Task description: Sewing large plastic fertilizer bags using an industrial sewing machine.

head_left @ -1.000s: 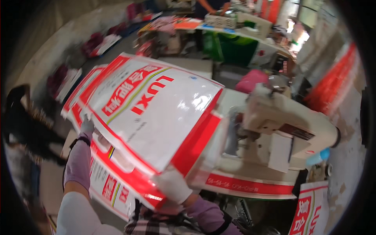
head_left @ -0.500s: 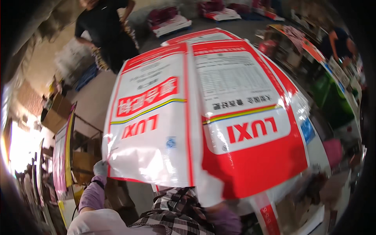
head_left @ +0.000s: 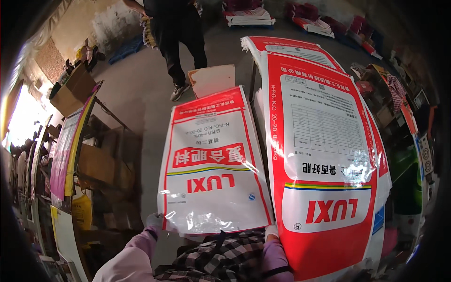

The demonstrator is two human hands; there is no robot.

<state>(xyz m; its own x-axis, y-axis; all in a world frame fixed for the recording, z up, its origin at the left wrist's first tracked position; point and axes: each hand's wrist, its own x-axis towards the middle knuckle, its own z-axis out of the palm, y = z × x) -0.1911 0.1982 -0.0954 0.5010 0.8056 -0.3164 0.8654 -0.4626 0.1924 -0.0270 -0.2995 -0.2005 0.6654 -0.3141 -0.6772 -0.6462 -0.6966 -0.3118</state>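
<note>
A white and red woven sack [head_left: 211, 169] with printed lettering hangs flat in front of me, its far end pointing away. My left hand [head_left: 153, 221], in a white glove, grips its near left corner. My right hand [head_left: 271, 231], also gloved, grips its near right corner. Just to the right lies a stack of larger sacks [head_left: 324, 155] of the same kind, red-bordered, touching or overlapping the held sack's right edge. My checked shirt and pink sleeves show at the bottom.
Another person [head_left: 176, 37] in dark clothes stands on the concrete floor ahead. A pale board [head_left: 212, 80] lies beyond the sack. Cardboard boxes [head_left: 70, 89] and a rack [head_left: 101, 160] fill the left. More piled sacks [head_left: 249, 14] lie at the back, clutter on the right.
My view has swung away from a sewing machine to the floor. The held sack has come down and to the left, now beside the stack rather than over it.
</note>
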